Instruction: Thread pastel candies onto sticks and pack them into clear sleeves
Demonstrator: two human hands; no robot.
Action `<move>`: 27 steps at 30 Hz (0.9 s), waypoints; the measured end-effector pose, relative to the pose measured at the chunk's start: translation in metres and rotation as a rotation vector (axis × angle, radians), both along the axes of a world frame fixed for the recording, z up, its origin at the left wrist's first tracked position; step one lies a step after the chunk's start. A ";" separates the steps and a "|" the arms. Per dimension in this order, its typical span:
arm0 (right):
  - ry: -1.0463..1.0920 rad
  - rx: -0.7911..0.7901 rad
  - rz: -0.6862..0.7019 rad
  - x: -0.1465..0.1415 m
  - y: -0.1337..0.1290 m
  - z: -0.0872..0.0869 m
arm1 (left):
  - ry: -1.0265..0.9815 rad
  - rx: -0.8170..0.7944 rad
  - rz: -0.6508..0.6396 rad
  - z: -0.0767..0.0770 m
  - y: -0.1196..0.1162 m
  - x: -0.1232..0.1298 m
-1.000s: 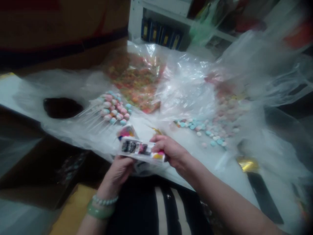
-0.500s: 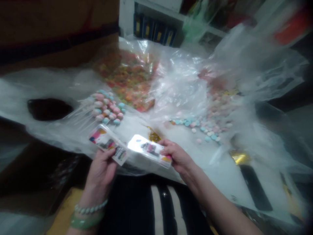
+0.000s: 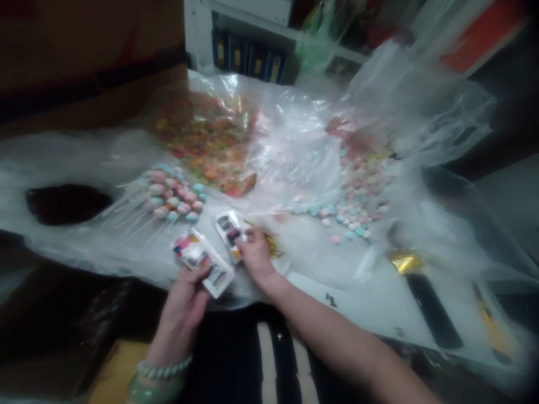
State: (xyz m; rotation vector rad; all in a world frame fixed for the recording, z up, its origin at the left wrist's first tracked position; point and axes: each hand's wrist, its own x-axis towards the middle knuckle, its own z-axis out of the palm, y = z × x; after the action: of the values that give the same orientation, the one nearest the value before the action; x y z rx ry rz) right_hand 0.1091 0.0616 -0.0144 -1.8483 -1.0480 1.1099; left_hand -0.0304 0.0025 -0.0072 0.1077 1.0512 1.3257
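My left hand (image 3: 189,294) grips a small white packet (image 3: 204,261) with colourful print, its thumb lying across the front. Just to the right, my right hand (image 3: 256,252) is closed on a second printed packet (image 3: 229,230), held tilted over the plastic-covered table. The two packets are close together, and blur hides their lettering. Behind them lies a bunch of pink, white and blue candy balls on sticks (image 3: 172,196). Some gold foil or ties (image 3: 273,246) shows beside my right hand.
A clear bag of orange and green gummies (image 3: 206,140) lies at the back. Loose pastel candies (image 3: 357,202) spill from plastic on the right. A dark oblong object (image 3: 435,311) and a yellow tool (image 3: 492,325) lie at the right edge. A cardboard box (image 3: 92,62) stands at the left.
My right hand has moved left and turned its packet more upright, away from the lap side. The left hand still holds its packet, and the whole view has shifted slightly.
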 end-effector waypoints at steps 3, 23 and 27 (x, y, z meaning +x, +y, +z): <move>-0.069 0.001 -0.005 0.012 -0.002 -0.010 | 0.006 -0.012 -0.004 -0.001 0.000 -0.001; -0.419 0.227 0.557 0.033 -0.055 0.064 | -0.004 0.058 -0.168 0.037 -0.003 0.015; 0.086 0.178 0.461 0.030 -0.066 0.066 | 0.038 0.083 -0.256 0.046 -0.009 0.025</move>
State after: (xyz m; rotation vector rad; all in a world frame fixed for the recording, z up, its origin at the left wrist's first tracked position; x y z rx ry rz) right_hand 0.1389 -0.0041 0.0512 -1.4420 -1.5158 1.2930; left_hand -0.0057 -0.0067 0.0391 0.3205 0.9788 1.1383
